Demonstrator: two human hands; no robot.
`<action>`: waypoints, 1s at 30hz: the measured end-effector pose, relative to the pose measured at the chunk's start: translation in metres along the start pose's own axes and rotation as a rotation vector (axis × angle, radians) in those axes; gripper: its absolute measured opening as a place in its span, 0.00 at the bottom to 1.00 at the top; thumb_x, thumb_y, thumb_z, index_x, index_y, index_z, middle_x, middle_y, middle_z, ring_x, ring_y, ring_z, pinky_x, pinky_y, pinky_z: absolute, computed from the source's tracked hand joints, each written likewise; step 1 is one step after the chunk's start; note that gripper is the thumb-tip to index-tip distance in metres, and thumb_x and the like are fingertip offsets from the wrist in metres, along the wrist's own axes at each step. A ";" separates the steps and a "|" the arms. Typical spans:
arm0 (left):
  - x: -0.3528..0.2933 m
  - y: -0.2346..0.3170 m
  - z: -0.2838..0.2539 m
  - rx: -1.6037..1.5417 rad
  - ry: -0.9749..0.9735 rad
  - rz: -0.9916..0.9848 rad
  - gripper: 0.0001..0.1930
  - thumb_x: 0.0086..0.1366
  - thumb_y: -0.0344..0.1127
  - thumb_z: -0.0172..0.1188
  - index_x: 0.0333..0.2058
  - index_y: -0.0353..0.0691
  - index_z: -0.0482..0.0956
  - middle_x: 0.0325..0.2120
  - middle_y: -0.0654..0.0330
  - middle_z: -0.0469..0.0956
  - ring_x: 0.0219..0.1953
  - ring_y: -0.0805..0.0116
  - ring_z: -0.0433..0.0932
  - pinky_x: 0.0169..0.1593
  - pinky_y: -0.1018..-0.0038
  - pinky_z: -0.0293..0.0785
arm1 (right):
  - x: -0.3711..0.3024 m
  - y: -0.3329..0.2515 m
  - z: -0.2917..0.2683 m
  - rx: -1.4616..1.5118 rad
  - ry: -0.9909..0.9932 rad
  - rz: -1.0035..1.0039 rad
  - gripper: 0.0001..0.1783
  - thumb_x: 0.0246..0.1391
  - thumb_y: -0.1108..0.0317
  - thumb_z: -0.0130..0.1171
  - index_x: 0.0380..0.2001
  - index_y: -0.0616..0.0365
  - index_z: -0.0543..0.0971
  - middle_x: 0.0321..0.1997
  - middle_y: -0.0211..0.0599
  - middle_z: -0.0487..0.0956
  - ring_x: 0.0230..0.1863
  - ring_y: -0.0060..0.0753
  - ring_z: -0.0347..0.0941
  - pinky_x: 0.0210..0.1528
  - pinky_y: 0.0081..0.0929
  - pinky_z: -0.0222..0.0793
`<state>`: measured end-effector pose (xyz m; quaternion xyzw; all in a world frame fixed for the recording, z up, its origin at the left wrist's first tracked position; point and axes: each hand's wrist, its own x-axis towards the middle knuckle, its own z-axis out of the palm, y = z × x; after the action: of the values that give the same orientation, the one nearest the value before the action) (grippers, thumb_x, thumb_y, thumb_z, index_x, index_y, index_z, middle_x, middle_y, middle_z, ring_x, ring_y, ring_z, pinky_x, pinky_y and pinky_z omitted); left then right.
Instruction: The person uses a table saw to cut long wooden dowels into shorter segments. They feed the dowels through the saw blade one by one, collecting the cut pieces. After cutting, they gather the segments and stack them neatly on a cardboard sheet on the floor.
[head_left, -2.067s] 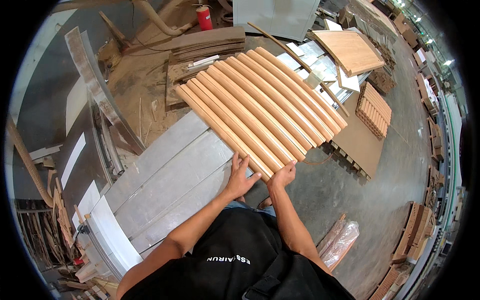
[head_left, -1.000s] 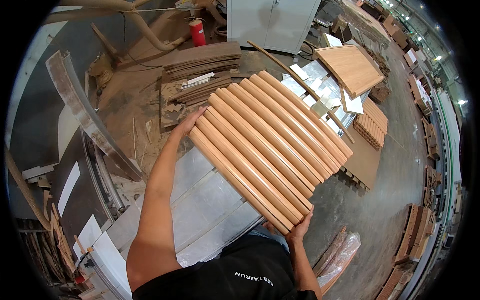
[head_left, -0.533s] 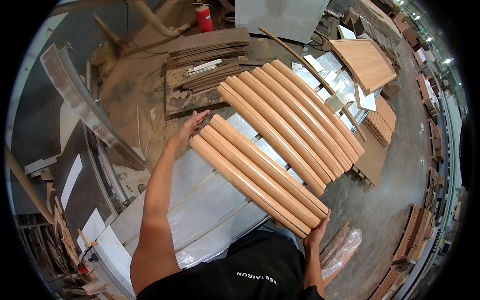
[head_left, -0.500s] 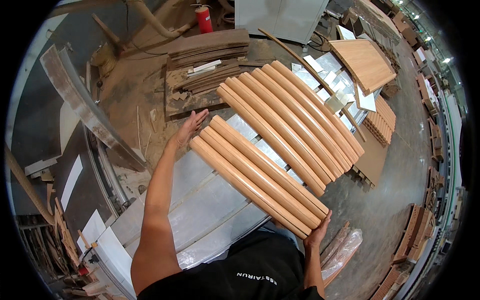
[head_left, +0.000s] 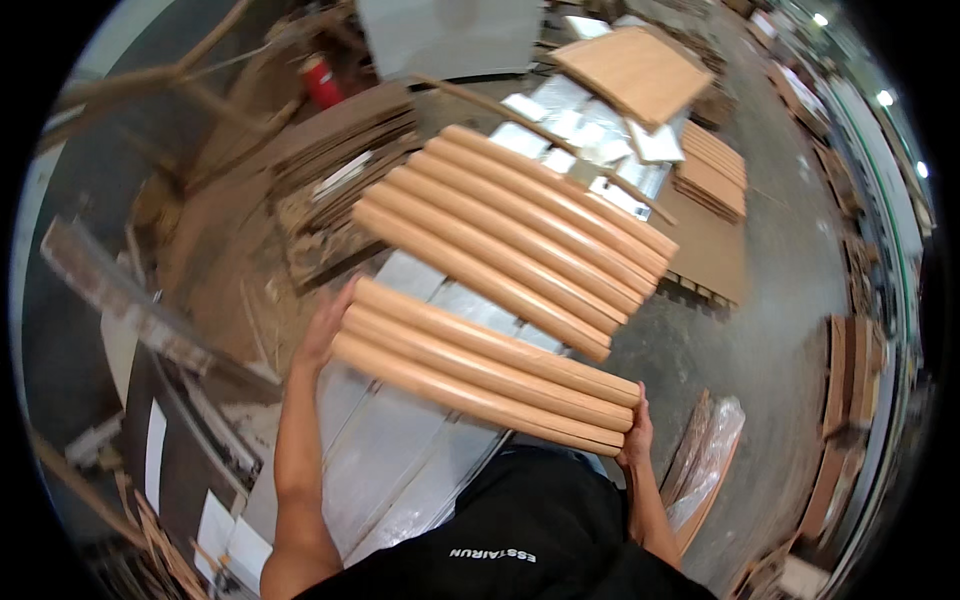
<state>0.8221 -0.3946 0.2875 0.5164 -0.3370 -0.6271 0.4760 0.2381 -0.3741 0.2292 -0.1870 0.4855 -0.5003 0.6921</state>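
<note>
Three rounded, light-brown wooden rails (head_left: 485,365) lie side by side between my hands, above the metal table (head_left: 385,450). My left hand (head_left: 325,325) presses along their left ends, its fingers blurred by motion. At the right ends, my right hand (head_left: 637,430) is wrapped round them, its fingers partly hidden. Just beyond lies a row of several matching wooden rails (head_left: 515,240), side by side and slanting down to the right; a narrow gap separates the two groups.
Stacked brown boards (head_left: 345,140) stand on the floor at the far left, below a red fire extinguisher (head_left: 321,82). Flat wooden panels (head_left: 635,75) rest at the back right. A plastic-wrapped bundle (head_left: 712,460) lies at my right. A curved grey beam (head_left: 130,295) stands at left.
My left hand, spread apart from the rails before, now rests against their left ends. The three rails have turned closer to level, and the whole view has swung.
</note>
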 end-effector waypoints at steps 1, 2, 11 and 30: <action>-0.004 0.004 0.011 -0.012 -0.008 -0.005 0.49 0.71 0.74 0.25 0.75 0.38 0.46 0.75 0.56 0.47 0.76 0.61 0.46 0.76 0.67 0.38 | -0.001 -0.006 -0.004 -0.018 0.027 0.001 0.33 0.76 0.46 0.33 0.77 0.47 0.50 0.75 0.38 0.61 0.72 0.42 0.61 0.73 0.41 0.58; -0.010 0.006 0.019 0.006 -0.021 0.029 0.50 0.70 0.75 0.25 0.75 0.37 0.45 0.75 0.55 0.47 0.76 0.61 0.46 0.76 0.67 0.38 | -0.001 -0.013 -0.008 -0.033 0.049 0.006 0.33 0.76 0.47 0.33 0.77 0.47 0.51 0.75 0.38 0.61 0.72 0.41 0.61 0.73 0.40 0.58; -0.026 0.058 0.171 0.215 0.023 0.140 0.57 0.65 0.81 0.24 0.74 0.33 0.43 0.75 0.51 0.47 0.77 0.60 0.45 0.75 0.67 0.37 | 0.005 -0.113 -0.093 0.053 0.091 -0.097 0.30 0.76 0.53 0.36 0.75 0.52 0.57 0.74 0.33 0.63 0.71 0.33 0.61 0.73 0.32 0.55; 0.214 0.078 0.635 0.376 -0.330 0.147 0.57 0.62 0.83 0.22 0.75 0.40 0.44 0.75 0.50 0.46 0.76 0.56 0.45 0.75 0.65 0.34 | 0.047 -0.414 -0.402 0.258 0.333 -0.326 0.29 0.76 0.54 0.38 0.74 0.51 0.59 0.71 0.37 0.68 0.68 0.38 0.67 0.70 0.37 0.63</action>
<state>0.2234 -0.6657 0.4408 0.4607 -0.5573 -0.5930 0.3544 -0.3168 -0.5019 0.3300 -0.0881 0.4882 -0.6870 0.5310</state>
